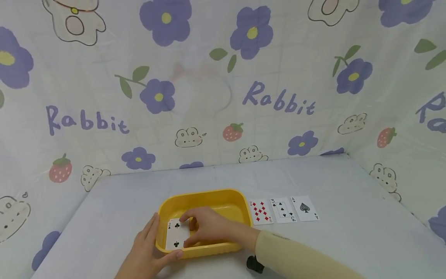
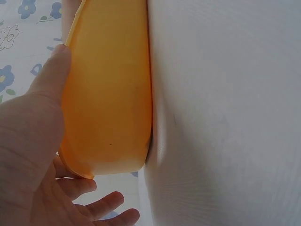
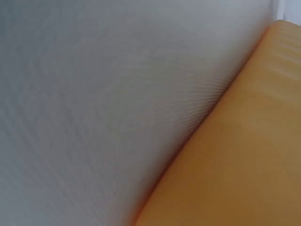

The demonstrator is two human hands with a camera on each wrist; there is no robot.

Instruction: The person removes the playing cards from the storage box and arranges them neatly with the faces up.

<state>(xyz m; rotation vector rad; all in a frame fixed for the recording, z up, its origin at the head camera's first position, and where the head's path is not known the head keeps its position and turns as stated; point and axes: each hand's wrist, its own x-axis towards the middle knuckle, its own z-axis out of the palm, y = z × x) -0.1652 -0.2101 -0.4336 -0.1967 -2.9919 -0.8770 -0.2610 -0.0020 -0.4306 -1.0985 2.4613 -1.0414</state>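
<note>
A yellow tray (image 1: 205, 252) stands on the white table, and a two of clubs playing card (image 1: 175, 232) lies at its left end. Reaching in over the near rim, my right hand (image 1: 209, 226) has its thumb and index finger at the card's right side and pinches it. My left hand (image 1: 144, 242) holds the tray's near left corner, thumb along the front rim and fingers along the left side. In the left wrist view the thumb of the left hand (image 2: 28, 127) presses on the rim, the other fingers spread past the tray's end.
To the right of the tray, a nine of diamonds (image 1: 260, 212), a three of clubs (image 1: 283, 210) and an ace of spades (image 1: 305, 208) lie face up in a row. A patterned curtain (image 1: 209, 97) hangs behind the table. Below the right sleeve (image 1: 296, 252) shows a small black object (image 1: 255, 265).
</note>
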